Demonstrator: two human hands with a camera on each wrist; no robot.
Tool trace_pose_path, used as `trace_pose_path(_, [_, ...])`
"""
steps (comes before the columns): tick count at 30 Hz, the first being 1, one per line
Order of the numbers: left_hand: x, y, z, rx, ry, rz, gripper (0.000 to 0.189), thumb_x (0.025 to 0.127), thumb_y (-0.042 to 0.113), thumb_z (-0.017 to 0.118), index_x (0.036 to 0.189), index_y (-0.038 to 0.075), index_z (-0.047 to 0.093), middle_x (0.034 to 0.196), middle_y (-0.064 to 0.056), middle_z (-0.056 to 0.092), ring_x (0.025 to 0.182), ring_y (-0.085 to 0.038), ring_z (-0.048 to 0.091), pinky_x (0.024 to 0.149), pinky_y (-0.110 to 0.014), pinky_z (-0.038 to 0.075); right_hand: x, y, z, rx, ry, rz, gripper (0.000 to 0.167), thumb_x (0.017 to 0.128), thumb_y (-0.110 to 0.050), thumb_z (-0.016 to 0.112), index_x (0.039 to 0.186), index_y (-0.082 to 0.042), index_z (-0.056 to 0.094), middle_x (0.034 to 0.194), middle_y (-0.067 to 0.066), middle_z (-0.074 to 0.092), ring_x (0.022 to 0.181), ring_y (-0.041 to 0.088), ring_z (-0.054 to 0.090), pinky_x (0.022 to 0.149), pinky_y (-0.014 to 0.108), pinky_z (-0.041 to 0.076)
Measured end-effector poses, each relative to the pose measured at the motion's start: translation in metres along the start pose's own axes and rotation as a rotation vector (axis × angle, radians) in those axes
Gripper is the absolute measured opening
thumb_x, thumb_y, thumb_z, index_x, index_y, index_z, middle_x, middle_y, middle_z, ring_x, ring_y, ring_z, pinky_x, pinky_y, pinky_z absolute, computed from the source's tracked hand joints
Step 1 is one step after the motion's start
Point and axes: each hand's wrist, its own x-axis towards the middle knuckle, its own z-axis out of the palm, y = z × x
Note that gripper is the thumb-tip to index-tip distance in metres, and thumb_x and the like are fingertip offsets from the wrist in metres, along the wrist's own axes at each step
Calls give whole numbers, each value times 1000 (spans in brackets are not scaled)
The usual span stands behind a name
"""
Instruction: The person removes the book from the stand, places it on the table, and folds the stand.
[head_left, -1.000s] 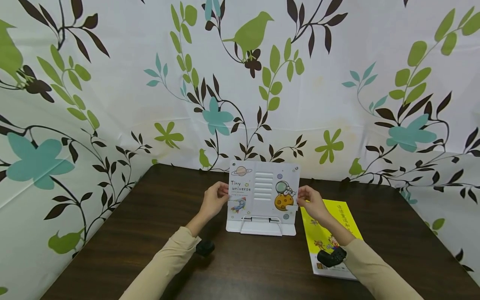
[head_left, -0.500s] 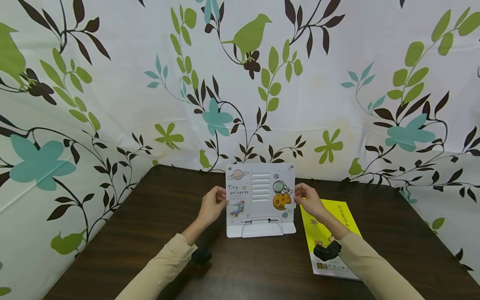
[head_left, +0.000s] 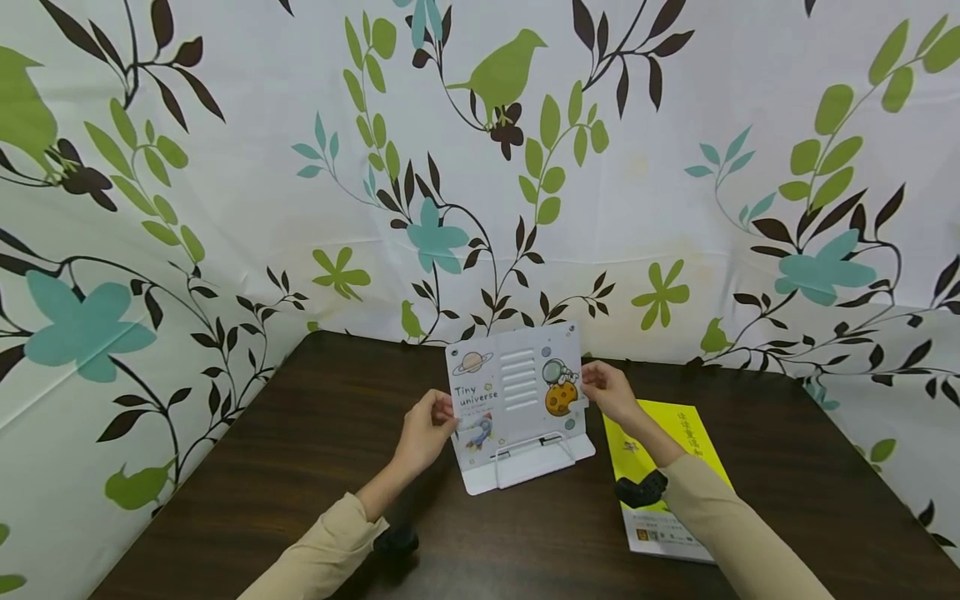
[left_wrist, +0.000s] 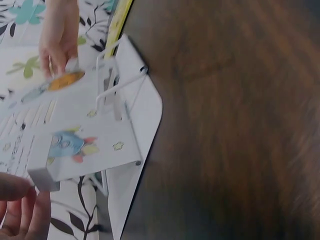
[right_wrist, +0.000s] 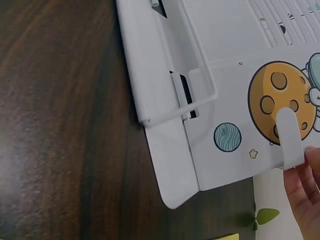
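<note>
A white book stand [head_left: 525,421] printed with "Tiny universe", a rocket, a planet and an astronaut stands angled on the dark table, its left end nearer me. Its back panel is raised, with slots down the middle and a wire page holder [right_wrist: 205,80] at the front lip. My left hand [head_left: 422,433] pinches the panel's left edge between thumb and fingers, beside a small white side clip [left_wrist: 45,175]. On the opposite edge, my right hand [head_left: 613,392] pinches by the other clip [right_wrist: 290,137], which overlaps the orange moon.
A yellow book [head_left: 675,433] with a white lower band lies on the table [head_left: 510,542] to the right, partly under my right forearm. Behind the table hangs a white cloth [head_left: 630,192] patterned with leaves and birds.
The book stand first shifts slightly left and toward me, then turns so its left end comes nearer. My left hand moves toward me with it, while the yellow book stays put.
</note>
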Motion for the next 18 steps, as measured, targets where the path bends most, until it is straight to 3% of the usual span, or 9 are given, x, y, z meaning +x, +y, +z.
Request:
trace_pose_path(11, [-25,12,17,-80,57,-9,19,72,-14,59,88,-4,53,80,-12,56,70,-19,58,57,-21,49,12,1,5,-29,23,0,20,88,4,50,107,7,55,95,19,57,83,25,51,68,27,45])
trace_pose_path(18, [-29,12,20,-83,40,5,20,71,-13,60,86,-2,53,78,-12,56,69,-16,57,56,-21,49,17,1,5,-17,23,-19,18,88,5,50,105,7,55,91,18,55,79,23,48,63,24,43])
